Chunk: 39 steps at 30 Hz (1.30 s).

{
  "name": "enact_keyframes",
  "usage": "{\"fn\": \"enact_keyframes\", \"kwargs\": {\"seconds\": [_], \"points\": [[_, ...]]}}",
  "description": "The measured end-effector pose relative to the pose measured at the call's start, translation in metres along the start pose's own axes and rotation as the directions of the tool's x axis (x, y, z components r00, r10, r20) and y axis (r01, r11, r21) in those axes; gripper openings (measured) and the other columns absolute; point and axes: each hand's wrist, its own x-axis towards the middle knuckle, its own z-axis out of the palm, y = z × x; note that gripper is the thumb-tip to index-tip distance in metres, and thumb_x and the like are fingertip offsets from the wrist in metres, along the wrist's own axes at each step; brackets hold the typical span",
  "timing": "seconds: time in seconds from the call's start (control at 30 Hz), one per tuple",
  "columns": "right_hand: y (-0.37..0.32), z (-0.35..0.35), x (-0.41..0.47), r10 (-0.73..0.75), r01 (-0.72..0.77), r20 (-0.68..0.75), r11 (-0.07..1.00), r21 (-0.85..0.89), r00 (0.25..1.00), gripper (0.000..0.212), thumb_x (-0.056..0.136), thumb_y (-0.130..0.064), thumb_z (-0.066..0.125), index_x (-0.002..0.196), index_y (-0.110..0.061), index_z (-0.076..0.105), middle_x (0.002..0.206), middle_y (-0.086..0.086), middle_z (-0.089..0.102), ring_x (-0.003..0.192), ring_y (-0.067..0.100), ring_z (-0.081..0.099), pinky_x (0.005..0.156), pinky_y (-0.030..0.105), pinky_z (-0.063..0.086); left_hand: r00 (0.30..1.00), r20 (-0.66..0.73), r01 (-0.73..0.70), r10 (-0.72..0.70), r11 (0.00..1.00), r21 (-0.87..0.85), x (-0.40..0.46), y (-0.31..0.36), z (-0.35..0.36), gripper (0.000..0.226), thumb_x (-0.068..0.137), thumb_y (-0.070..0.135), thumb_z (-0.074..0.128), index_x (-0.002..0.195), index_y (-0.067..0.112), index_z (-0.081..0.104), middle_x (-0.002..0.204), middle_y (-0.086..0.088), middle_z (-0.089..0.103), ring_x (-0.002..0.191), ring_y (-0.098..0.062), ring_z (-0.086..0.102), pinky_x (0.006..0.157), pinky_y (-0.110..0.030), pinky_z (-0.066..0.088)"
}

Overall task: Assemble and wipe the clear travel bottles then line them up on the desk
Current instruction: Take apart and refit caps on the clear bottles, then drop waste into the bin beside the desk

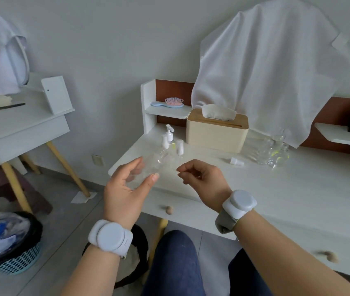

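Over the desk (pixel 276 189) edge, left hand (pixel 125 186) cradles a clear bottle (pixel 150 167); right hand (pixel 204 180) hovers, fingertips pinched together.

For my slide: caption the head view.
Left hand holds a clear bottle over the desk; right hand alongside.

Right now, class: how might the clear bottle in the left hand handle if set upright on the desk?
The clear bottle looks empty, so probably light. Being tall and narrow, it may tip easily. Its round body would likely roll if laid on the desk.
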Motion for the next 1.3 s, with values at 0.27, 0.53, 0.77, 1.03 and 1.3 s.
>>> {"fn": "enact_keyframes", "kwargs": {"seconds": [0.27, 0.53, 0.77, 1.03, 1.3], "points": [[-0.002, 0.078, 0.006, 0.043, -0.054, 0.191, 0.997, 0.057, 0.981, 0.018, 0.093, -0.012, 0.061, 0.091, -0.028, 0.068, 0.083, -0.007, 0.071, 0.071, 0.003, 0.066, 0.058, 0.018, 0.052, 0.953, -0.174, 0.258, -0.248, 0.965, 0.038, -0.033, -0.045, -0.066, 0.041, 0.078, 0.029, 0.078, 0.117, 0.025, 0.067, 0.109, 0.018, 0.069, 0.102, 0.009, 0.061, 0.077, 0.000, 0.043], [0.000, 0.133, 0.032, -0.070, 0.079, 0.201, 0.996, -0.037, 0.977, 0.020, 0.094, -0.015, 0.061, 0.092, -0.034, 0.067, 0.084, -0.020, 0.069, 0.076, -0.004, 0.058, 0.072, 0.005, 0.042, 0.747, -0.265, 0.663, -0.609, 0.709, 0.240, -0.057, -0.120, -0.114, 0.022, 0.086, 0.028, 0.065, 0.107, 0.023, 0.063, 0.089, 0.011, 0.063, 0.081, -0.009, 0.061, 0.065, -0.021, 0.044], [0.004, 0.140, 0.068, -0.244, 0.314, 0.249, 0.900, -0.301, 0.937, 0.018, 0.094, -0.014, 0.058, 0.109, -0.018, 0.068, 0.114, -0.002, 0.067, 0.122, 0.013, 0.052, 0.099, 0.018, 0.038, 0.548, -0.208, 0.789, -0.810, 0.418, 0.449, -0.059, -0.177, -0.114, 0.020, 0.088, 0.019, 0.057, 0.087, -0.001, 0.055, 0.082, -0.019, 0.059, 0.075, -0.035, 0.056, 0.069, -0.037, 0.044], [0.014, 0.144, 0.079, -0.106, 0.167, 0.269, 0.962, -0.217, 0.957, 0.017, 0.093, -0.023, 0.062, 0.108, -0.021, 0.071, 0.110, -0.008, 0.070, 0.109, 0.008, 0.062, 0.096, 0.023, 0.047, 0.460, -0.155, 0.815, -0.874, 0.346, 0.465, -0.045, -0.205, -0.107, 0.055, 0.092, 0.044, 0.055, 0.127, 0.002, 0.053, 0.124, -0.016, 0.059, 0.113, -0.034, 0.056, 0.089, -0.034, 0.043], [0.014, 0.139, 0.079, -0.099, 0.150, 0.286, 0.975, -0.163, 0.953, 0.015, 0.093, -0.020, 0.062, 0.105, -0.020, 0.073, 0.109, -0.007, 0.070, 0.112, 0.003, 0.060, 0.096, 0.017, 0.044, 0.509, -0.167, 0.800, -0.845, 0.393, 0.453, -0.034, -0.201, -0.107, 0.050, 0.094, 0.023, 0.056, 0.140, 0.008, 0.045, 0.143, -0.011, 0.048, 0.126, -0.030, 0.049, 0.098, -0.030, 0.039]]}}
